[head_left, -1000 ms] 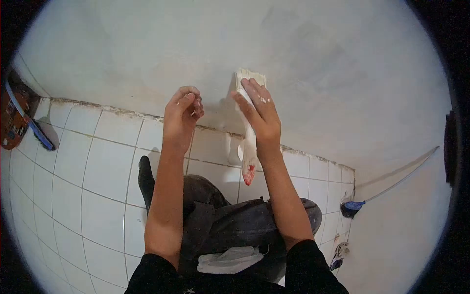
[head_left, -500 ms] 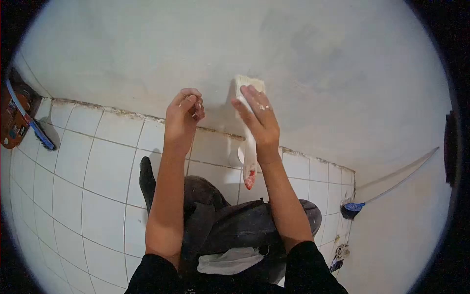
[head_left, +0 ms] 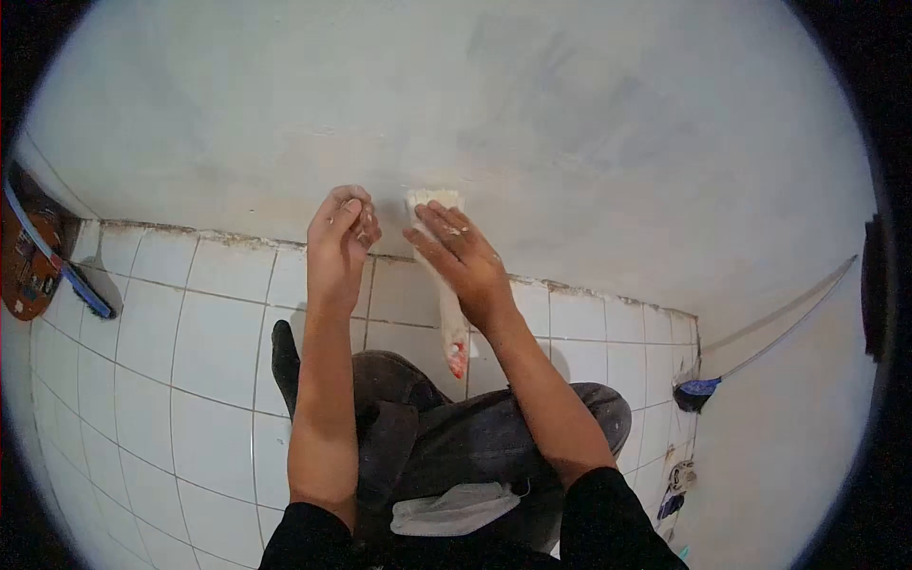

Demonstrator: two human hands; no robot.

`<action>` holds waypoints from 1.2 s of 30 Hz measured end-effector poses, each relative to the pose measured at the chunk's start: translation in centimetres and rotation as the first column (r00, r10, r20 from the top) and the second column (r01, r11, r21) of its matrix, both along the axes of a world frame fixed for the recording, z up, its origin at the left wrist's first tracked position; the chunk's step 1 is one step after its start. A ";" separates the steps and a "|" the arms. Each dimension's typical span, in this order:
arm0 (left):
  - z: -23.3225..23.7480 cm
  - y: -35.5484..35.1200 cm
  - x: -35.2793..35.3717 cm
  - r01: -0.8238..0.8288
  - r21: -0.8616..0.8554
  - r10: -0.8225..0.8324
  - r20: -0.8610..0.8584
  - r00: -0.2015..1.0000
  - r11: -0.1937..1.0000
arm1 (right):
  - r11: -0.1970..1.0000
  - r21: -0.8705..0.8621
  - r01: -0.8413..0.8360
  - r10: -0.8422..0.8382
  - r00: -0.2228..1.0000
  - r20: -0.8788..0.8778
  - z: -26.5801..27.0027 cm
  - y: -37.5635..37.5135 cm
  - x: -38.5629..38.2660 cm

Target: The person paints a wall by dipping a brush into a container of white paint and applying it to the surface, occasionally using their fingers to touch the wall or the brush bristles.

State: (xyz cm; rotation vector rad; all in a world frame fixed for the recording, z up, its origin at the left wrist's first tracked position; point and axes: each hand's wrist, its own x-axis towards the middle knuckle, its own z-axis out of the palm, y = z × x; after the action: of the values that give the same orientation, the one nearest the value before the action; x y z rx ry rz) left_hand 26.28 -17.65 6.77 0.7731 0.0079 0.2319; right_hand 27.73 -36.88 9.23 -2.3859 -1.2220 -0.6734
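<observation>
My right hand [head_left: 465, 261] is closed on a wide paintbrush [head_left: 452, 318], fingers laid along its flat ferrule. Its pale bristles press on the wall [head_left: 608, 180] low down, just above the floor. The white, paint-smeared handle slants down to a red tip. My left hand [head_left: 342, 223] is raised to the left of the brush, in front of the wall, with curled fingers meeting the thumb. White specks dot its fingertips. Whether anything small sits in that hand, I cannot make out.
White floor tiles [head_left: 214, 323] meet the wall along a chipped, dirty edge. A blue brush [head_left: 88, 290] stands at the left beside a brown board [head_left: 28, 256]. At right a long-handled blue broom [head_left: 698, 389] leans on the side wall. A white face mask [head_left: 456, 508] lies on my lap.
My right hand and the paintbrush have moved left and down along the wall, closer to my left hand. My left hand stays curled, slightly lower and further left in view.
</observation>
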 end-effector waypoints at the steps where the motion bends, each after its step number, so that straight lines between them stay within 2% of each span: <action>1: 0.2 -0.1 -0.1 0.004 -0.001 -0.004 -0.001 1.000 1.000 | 1.000 0.008 0.002 -0.002 1.000 -0.004 0.8 0.2 -0.2; 3: 0.2 0.0 -0.2 0.005 0.001 -0.005 -0.008 1.000 1.000 | 0.994 0.104 0.016 -0.026 0.995 0.095 2.6 0.4 -0.3; 4: 0.2 -0.1 -0.1 0.011 0.006 -0.011 -0.003 1.000 1.000 | 0.994 0.107 0.019 -0.028 0.995 0.090 2.4 0.2 0.0; 6: 0.1 -0.2 0.0 0.025 0.023 -0.025 -0.002 1.000 0.999 | 0.990 0.128 0.054 -0.053 0.998 -0.015 1.9 -0.1 0.6; 8: 0.0 -0.1 0.1 0.014 -0.044 -0.011 0.063 0.998 0.999 | 0.992 0.114 0.052 -0.049 0.998 -0.030 0.2 -0.5 0.9; 10: 0.2 -0.4 0.0 0.014 -0.021 -0.013 0.056 0.998 1.000 | 0.999 -0.038 -0.011 0.008 0.997 -0.082 -1.2 -0.7 0.7; 11: 0.4 -0.4 -0.1 0.010 -0.016 -0.009 0.056 0.998 1.000 | 1.000 -0.023 -0.006 0.004 0.997 -0.083 -1.7 -0.9 0.6; 13: 0.2 -0.4 -0.3 0.022 0.002 -0.022 0.052 0.998 1.000 | 0.996 -0.074 -0.050 0.030 0.968 -0.251 -1.7 -1.3 0.2; 14: 0.1 -0.4 -0.4 0.028 0.007 -0.028 0.050 0.998 1.000 | 0.997 -0.062 -0.043 0.027 0.970 -0.241 -1.3 -1.7 0.3; 16: 0.1 -0.3 -0.7 0.020 0.021 -0.020 0.046 0.999 1.000 | 0.990 0.125 -0.066 0.122 0.846 -0.520 0.9 -2.5 0.7; 17: 0.1 -0.3 -0.9 0.007 0.022 -0.008 0.029 1.000 1.000 | 0.961 0.251 -0.112 0.226 0.844 -0.486 2.8 -3.5 0.3; 18: -0.1 -0.2 -1.1 0.015 0.034 -0.017 0.041 0.999 0.999 | 0.959 0.261 -0.107 0.224 0.852 -0.473 4.3 -4.5 0.0; 20: -0.3 -0.1 -1.4 0.029 0.057 -0.030 0.028 0.999 0.998 | 0.924 0.383 -0.008 0.261 0.745 -0.614 6.5 -6.5 -0.7; 21: -0.3 -0.3 -1.7 0.040 0.066 -0.042 0.033 0.999 0.997 | 0.920 0.391 0.000 0.257 0.752 -0.607 8.1 -7.4 -1.4; 23: -0.2 -0.8 -2.1 0.055 0.072 -0.058 0.039 0.998 0.996 | 0.976 0.160 0.150 -0.008 0.753 -0.658 10.5 -9.1 -2.6; 24: -0.1 -1.0 -2.2 0.065 0.078 -0.069 0.039 0.997 0.995 | 0.973 0.165 0.160 -0.012 0.753 -0.658 10.1 -10.1 -2.9; 26: 0.0 -1.4 -2.4 0.074 0.112 -0.075 0.008 0.997 0.991 | 0.940 0.142 0.311 -0.150 0.748 -0.647 7.9 -12.2 -3.2; 27: 0.2 -1.6 -2.4 0.080 0.109 -0.080 0.000 0.997 0.991 | 0.939 0.137 0.316 -0.155 0.742 -0.653 6.6 -13.1 -2.9; 29: 0.4 -1.9 -2.3 0.075 0.153 -0.080 0.025 0.996 0.985 | 0.823 0.147 0.549 -0.259 0.592 -0.763 4.1 -14.6 -2.7; 30: 0.1 -1.9 -2.0 0.081 0.150 -0.084 0.011 0.996 0.985 | 0.821 0.137 0.554 -0.262 0.580 -0.771 3.6 -14.8 -2.4; 32: -0.3 -1.9 -1.1 0.104 0.143 -0.106 0.008 0.994 0.984 | 0.735 0.200 0.649 -0.123 0.417 -0.900 3.1 -14.5 -0.8; 36: -0.1 -2.7 0.1 0.096 0.206 -0.096 -0.010 0.995 0.974 | 0.709 0.303 0.637 -0.023 0.451 -0.892 1.7 -14.0 1.1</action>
State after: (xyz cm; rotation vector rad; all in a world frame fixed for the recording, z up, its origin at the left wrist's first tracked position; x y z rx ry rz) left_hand 26.40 -20.34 6.65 0.9782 -0.0549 0.1416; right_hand 28.80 -50.85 10.92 -1.9079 0.0023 0.0952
